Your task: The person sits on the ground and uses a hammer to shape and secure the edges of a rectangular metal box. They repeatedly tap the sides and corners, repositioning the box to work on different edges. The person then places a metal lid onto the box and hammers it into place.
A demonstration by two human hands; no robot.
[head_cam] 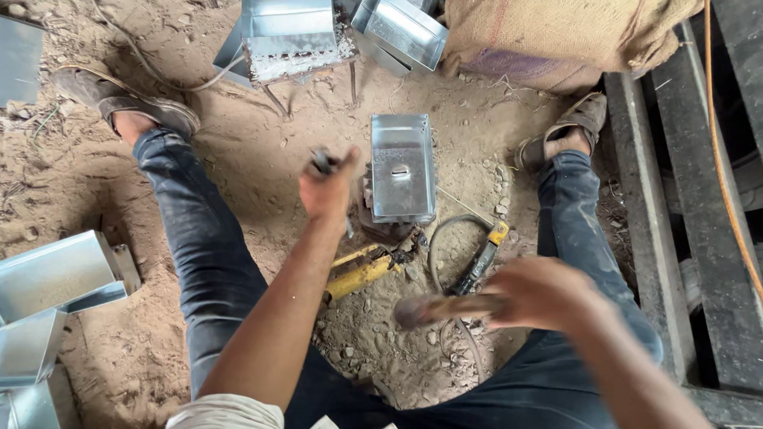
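While the left hand (pixel 328 189) pinches a small dark tool just left of the shiny metal box (pixel 402 167) on the sandy ground (pixel 119 359) between the legs, the blurred right hand (pixel 538 293) grips a hammer (pixel 443 308) nearer the body

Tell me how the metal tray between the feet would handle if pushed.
The metal tray looks like thin folded sheet, so probably light and easily dented. It sits raised on a block rather than flat on the sand, so a sideways push might tip it off.
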